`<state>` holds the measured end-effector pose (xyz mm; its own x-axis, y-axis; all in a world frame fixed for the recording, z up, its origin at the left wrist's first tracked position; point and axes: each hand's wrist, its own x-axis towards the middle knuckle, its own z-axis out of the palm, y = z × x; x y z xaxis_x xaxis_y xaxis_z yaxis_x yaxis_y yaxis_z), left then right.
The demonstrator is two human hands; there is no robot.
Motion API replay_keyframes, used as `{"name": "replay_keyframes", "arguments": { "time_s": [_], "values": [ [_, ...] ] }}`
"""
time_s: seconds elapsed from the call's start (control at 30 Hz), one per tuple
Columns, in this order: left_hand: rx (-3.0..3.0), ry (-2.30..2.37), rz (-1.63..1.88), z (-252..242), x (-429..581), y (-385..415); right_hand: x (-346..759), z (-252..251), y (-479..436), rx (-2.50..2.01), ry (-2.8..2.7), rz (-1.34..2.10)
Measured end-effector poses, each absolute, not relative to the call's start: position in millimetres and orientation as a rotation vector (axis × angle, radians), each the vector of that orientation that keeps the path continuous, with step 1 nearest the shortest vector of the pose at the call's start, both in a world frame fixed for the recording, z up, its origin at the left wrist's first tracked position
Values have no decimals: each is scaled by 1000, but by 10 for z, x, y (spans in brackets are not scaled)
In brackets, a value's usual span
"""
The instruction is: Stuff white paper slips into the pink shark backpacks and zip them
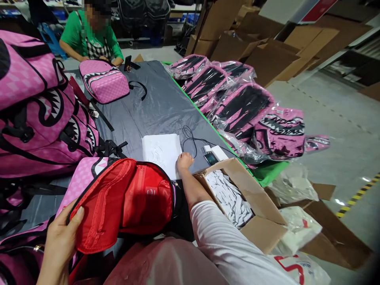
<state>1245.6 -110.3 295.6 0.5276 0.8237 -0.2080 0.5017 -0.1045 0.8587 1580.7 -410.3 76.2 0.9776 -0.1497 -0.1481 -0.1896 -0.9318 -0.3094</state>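
A pink checked backpack [77, 180] lies unzipped in front of me, its red lining [145, 202] showing. My left hand [63, 229] grips the edge of its opened front panel, thumb on the red inner side, and folds it back to the left. Beyond the bag, my right hand [184, 160] is closed at the right edge of a stack of white sheets [160, 148]. Its fingers are curled, and whatever they hold is hidden. Black cable [192, 138] loops just past that hand.
Pink backpacks [44, 118] pile up at left. Across the grey table [124, 118], a person in green [71, 35] sits behind another pink bag [103, 81]. Plastic-wrapped backpacks [240, 107] line the right edge. An open carton [261, 198] of white slips [228, 196] stands near my right arm.
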Motion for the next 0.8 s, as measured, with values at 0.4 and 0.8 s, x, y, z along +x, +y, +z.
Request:
{"name": "replay_keyframes", "arguments": {
  "time_s": [0.4, 0.8],
  "values": [
    [1570, 1092, 417, 2934, 12439, -1047, 15811, 1100, -4052, -2775, 199, 267],
    [1477, 974, 496, 3001, 12514, -1160, 15751, 1935, -4123, -2824, 60, 116]
  ]
}}
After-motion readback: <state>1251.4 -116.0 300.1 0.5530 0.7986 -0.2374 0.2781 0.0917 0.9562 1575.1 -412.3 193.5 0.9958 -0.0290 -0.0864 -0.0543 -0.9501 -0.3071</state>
